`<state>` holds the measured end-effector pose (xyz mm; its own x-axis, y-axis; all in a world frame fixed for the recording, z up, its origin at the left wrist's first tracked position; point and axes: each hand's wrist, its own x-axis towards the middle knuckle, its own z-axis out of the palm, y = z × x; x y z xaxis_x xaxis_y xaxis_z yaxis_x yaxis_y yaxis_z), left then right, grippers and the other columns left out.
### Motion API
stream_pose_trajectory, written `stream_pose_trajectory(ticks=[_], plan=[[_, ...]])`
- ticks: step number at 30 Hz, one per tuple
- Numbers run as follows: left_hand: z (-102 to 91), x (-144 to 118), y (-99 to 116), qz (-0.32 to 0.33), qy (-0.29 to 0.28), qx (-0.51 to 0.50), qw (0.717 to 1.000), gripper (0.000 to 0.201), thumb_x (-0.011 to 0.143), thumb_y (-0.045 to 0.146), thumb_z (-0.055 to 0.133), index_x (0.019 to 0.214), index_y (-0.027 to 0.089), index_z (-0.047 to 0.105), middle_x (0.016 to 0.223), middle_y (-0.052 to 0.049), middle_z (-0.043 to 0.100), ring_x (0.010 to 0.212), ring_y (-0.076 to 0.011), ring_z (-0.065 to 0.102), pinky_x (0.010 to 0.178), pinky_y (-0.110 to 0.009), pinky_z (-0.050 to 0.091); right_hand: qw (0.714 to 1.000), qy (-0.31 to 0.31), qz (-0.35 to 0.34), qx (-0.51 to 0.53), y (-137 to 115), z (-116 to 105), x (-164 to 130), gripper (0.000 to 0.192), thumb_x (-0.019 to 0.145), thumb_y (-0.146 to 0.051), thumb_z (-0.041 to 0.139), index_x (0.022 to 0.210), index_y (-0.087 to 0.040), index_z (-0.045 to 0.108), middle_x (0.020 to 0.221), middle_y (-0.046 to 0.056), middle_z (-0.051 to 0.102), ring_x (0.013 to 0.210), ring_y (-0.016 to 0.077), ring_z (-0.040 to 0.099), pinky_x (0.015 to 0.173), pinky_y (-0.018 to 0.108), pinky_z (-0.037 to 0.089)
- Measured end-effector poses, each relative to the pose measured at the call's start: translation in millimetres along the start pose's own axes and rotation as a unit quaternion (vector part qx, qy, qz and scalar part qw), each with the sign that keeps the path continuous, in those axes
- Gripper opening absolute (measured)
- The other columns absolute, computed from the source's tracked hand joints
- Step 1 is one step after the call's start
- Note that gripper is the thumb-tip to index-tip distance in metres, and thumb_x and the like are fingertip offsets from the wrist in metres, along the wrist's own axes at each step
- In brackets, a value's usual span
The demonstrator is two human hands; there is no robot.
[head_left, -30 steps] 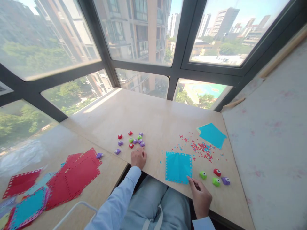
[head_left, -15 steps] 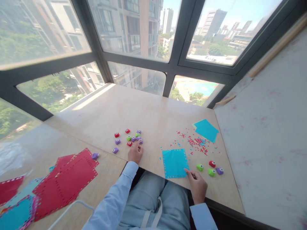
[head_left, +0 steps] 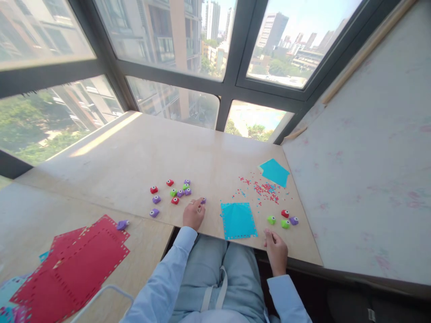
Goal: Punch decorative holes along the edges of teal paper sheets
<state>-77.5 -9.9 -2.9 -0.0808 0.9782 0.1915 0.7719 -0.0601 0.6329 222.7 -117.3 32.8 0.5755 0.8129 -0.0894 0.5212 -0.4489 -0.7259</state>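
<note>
A pale wooden table [head_left: 208,157] sits in a glazed corner with dark window frames [head_left: 232,85], towers outside. Landmark: the blue sheet [head_left: 238,220] with punched edges near the front edge. Left of it, the left hand [head_left: 194,213] rests knuckles up, fingertips pinching a purple punch [head_left: 203,200] just beside a cluster of punches [head_left: 175,193]. Right of the sheet's near corner, the right hand [head_left: 276,247] lies loosely curled, holding nothing. Beyond the sheet lies red confetti [head_left: 264,188].

small punches [head_left: 175,194] lie left of the punched sheet [head_left: 237,220] on the table [head_left: 134,152], paper bits [head_left: 264,188] behind it.
</note>
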Motion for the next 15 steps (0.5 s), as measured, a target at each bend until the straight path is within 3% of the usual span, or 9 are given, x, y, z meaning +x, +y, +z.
stream_pose_trajectory(ticks=[4, 7, 12, 15], plan=[[4.2, 3.2, 9.7, 0.039, 0.023, 0.004, 0.999, 0.027, 0.084, 0.02, 0.056, 0.106, 0.019, 0.071, 0.092, -0.009, 0.064, 0.085, -0.0214, 0.061, 0.078, -0.032, 0.048, 0.999, -0.022, -0.01, 0.023, 9.2, 0.0, 1.0, 0.055, 0.079, -0.067, 0.046, 0.07, -0.016, 0.065, 0.05, 0.003, 0.059, 0.049, 0.0187, 0.05, 0.052, 0.03, 0.039], [4.6, 8.9, 13.6, 0.052, 0.015, 0.026, 0.998, 0.033, 0.079, 0.021, 0.063, 0.111, 0.018, 0.069, 0.103, -0.012, 0.065, 0.098, -0.0266, 0.059, 0.087, -0.037, 0.047, 0.998, -0.048, -0.023, 0.027, 15.2, 1.8, 2.5, 0.055, 0.078, -0.065, 0.047, 0.08, -0.014, 0.069, 0.053, 0.003, 0.06, 0.049, 0.0185, 0.051, 0.05, 0.029, 0.039], [5.1, 19.5, 18.4, 0.057, -0.047, 0.003, 0.997, 0.028, 0.077, 0.016, 0.063, 0.104, 0.018, 0.071, 0.101, -0.011, 0.068, 0.097, -0.0259, 0.06, 0.089, -0.038, 0.046, 0.996, -0.083, -0.027, 0.026, 16.4, 8.9, 4.2, 0.051, 0.076, -0.059, 0.05, 0.089, -0.014, 0.071, 0.054, 0.002, 0.06, 0.051, 0.0193, 0.055, 0.052, 0.029, 0.041], [7.1, 21.9, 23.0, 0.055, -0.048, -0.084, 0.994, 0.02, 0.076, 0.018, 0.065, 0.095, 0.019, 0.071, 0.096, -0.009, 0.069, 0.096, -0.0246, 0.061, 0.091, -0.039, 0.046, 0.995, -0.088, -0.041, 0.015, 8.7, 12.9, 8.5, 0.051, 0.076, -0.057, 0.051, 0.099, -0.015, 0.068, 0.054, -0.001, 0.058, 0.055, 0.0207, 0.057, 0.056, 0.03, 0.043]])
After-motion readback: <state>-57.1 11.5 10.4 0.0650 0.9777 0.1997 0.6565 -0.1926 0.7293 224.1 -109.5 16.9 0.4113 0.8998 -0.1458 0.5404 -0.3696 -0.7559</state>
